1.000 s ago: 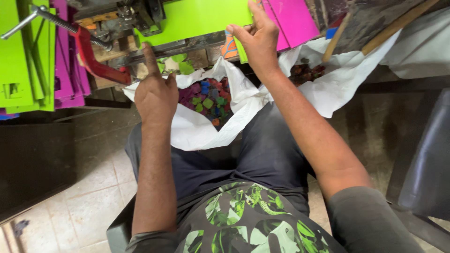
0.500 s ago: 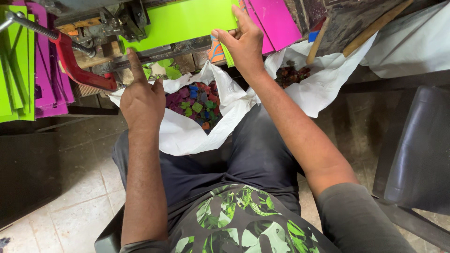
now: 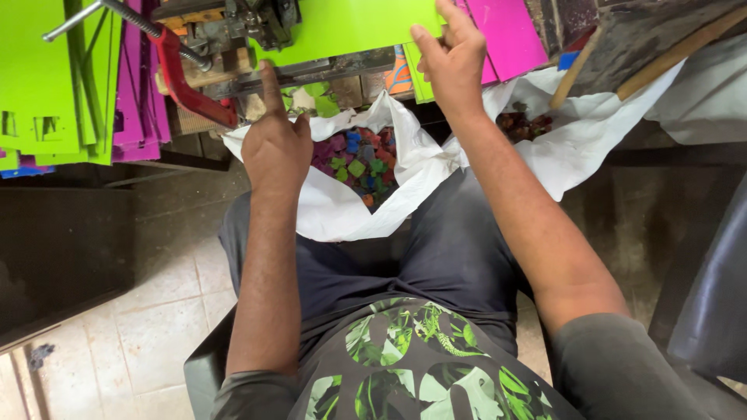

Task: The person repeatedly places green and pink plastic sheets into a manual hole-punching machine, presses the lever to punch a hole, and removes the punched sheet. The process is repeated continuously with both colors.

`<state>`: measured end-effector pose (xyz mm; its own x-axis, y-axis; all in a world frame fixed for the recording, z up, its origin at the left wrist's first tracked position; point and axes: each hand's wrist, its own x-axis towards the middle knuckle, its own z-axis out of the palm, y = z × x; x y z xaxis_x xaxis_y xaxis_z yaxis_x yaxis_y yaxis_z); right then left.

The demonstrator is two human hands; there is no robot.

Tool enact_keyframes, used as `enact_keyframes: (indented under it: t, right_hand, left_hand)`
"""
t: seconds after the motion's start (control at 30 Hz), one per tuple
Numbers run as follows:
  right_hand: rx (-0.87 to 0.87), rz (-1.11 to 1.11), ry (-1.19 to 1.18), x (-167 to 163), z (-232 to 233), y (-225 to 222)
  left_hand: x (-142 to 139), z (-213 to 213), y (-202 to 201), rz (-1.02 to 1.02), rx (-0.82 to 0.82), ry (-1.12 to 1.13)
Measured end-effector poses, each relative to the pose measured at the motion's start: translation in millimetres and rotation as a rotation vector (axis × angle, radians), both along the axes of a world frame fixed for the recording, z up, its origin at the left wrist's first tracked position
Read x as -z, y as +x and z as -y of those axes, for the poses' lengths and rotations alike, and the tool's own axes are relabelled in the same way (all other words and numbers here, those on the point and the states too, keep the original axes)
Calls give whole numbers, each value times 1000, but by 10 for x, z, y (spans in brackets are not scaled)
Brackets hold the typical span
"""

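White bag (image 3: 342, 214) of coloured offcuts sits in the lap. Left hand (image 3: 276, 148) over it, index finger out, touching the press's (image 3: 233, 31) lower edge, gripping nothing. Right hand (image 3: 455, 58): fingers pinch the green sheet's (image 3: 342, 23) edge on the desk.

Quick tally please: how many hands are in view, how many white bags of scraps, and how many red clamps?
Hands: 2, the left hand and the right hand
White bags of scraps: 1
Red clamps: 1
Total: 4
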<state>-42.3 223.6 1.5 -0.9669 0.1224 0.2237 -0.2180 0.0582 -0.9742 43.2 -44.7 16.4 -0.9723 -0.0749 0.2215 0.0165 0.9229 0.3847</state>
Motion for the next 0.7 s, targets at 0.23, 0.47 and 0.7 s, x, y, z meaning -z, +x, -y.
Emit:
enact_keyframes:
  t: [0.23,0.47,0.7]
  right_hand:
    - [-48,-5,-93,175,-95,-99]
    - [-51,-6,-141,281,-129,-148]
    - [-52,9,-185,318,-135,-170]
  left_hand:
    - [-20,3,-1,22,-8,-41]
    - [-12,7,-5,-25,-1,-72]
    - [15,8,-8,-15,-9,-74]
